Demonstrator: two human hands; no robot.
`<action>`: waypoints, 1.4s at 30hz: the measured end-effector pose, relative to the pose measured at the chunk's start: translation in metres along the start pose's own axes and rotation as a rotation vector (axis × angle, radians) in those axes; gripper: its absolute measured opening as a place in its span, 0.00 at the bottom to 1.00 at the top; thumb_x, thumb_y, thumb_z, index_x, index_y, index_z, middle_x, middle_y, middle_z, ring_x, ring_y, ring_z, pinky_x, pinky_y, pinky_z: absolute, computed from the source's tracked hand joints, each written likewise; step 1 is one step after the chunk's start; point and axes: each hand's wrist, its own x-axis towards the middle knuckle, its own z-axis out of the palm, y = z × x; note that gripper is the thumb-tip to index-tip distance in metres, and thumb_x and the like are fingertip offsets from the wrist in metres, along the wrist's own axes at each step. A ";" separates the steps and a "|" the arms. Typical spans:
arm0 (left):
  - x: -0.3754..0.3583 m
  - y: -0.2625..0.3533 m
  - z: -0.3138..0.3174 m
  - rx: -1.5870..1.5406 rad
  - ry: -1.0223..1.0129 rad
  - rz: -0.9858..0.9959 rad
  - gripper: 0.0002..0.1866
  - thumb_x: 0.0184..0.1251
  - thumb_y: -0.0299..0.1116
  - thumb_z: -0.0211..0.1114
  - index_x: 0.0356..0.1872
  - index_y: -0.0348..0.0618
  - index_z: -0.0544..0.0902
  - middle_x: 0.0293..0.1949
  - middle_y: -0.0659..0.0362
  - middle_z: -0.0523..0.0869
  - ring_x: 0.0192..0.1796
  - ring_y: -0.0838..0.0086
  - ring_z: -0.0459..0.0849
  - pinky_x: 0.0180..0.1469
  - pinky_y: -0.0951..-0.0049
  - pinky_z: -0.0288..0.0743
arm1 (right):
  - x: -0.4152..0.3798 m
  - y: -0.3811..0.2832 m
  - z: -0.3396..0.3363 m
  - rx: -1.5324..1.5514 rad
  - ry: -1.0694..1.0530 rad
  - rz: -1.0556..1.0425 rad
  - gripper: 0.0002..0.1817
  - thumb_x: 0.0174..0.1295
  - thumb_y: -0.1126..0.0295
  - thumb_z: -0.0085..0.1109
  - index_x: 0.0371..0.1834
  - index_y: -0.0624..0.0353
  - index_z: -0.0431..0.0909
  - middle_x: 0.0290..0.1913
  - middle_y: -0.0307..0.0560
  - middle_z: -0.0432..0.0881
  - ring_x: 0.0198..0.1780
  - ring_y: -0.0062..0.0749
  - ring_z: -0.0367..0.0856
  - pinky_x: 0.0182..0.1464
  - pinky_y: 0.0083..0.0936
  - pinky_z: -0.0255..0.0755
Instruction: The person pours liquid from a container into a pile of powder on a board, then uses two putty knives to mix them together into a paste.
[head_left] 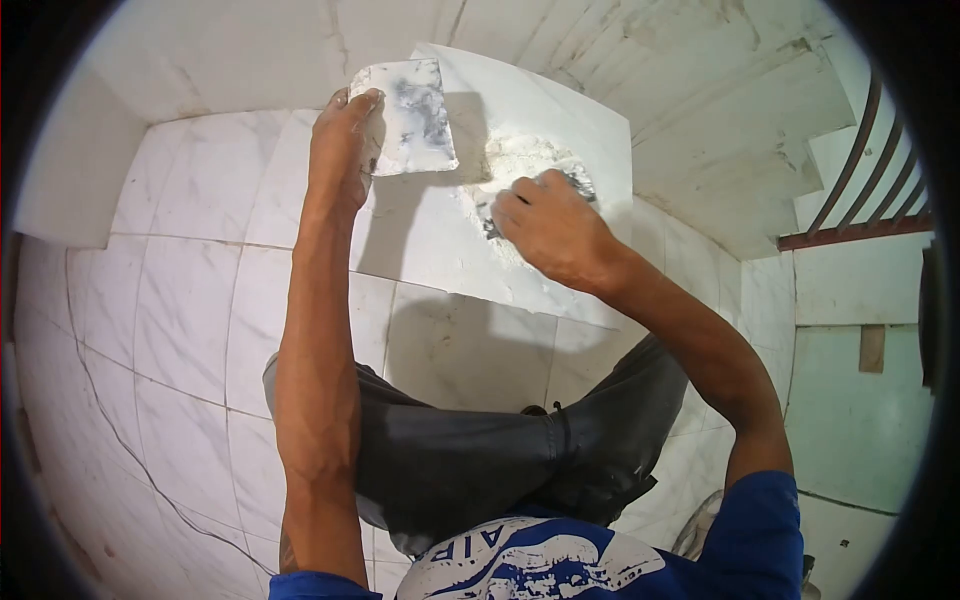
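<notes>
My left hand (pixel 343 145) is closed on the left edge of a flat, roughly rectangular putty blade (pixel 418 112), its metal face smeared white and grey. That blade is held above a white board (pixel 435 235) and casts a shadow on it. On the board lies a patch of white, powdery or pasty putty (pixel 525 155). My right hand (pixel 560 232) is closed on a dark-edged scraper (pixel 581 184) and works down in the putty. The hand covers most of this scraper, so its full shape is hidden.
Marbled white floor tiles (pixel 185 300) surround the board, with a thin cable (pixel 140 462) running along the left. Stained pale walls (pixel 690 110) rise behind. Dark red metal bars (pixel 860 165) stand at the right. My bent legs (pixel 450 445) are close below the board.
</notes>
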 end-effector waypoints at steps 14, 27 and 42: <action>-0.002 0.000 -0.004 0.088 -0.023 -0.004 0.24 0.72 0.32 0.60 0.64 0.28 0.71 0.50 0.52 0.82 0.48 0.71 0.81 0.47 0.73 0.77 | -0.046 0.047 -0.029 0.165 -0.090 0.285 0.09 0.55 0.79 0.57 0.35 0.52 0.80 0.36 0.39 0.77 0.44 0.35 0.75 0.46 0.33 0.66; 0.002 -0.002 -0.004 0.027 -0.046 -0.036 0.25 0.72 0.32 0.60 0.64 0.26 0.69 0.49 0.53 0.82 0.47 0.71 0.82 0.48 0.73 0.77 | -0.075 -0.025 -0.021 0.168 0.026 0.291 0.18 0.59 0.76 0.53 0.53 0.61 0.79 0.49 0.44 0.80 0.54 0.36 0.77 0.56 0.37 0.67; -0.001 0.001 -0.001 0.083 0.007 -0.005 0.20 0.72 0.32 0.59 0.59 0.30 0.74 0.47 0.54 0.82 0.45 0.73 0.81 0.47 0.73 0.77 | -0.087 0.016 -0.017 0.361 -0.048 0.392 0.19 0.54 0.83 0.55 0.50 0.59 0.81 0.47 0.43 0.83 0.51 0.38 0.79 0.53 0.37 0.70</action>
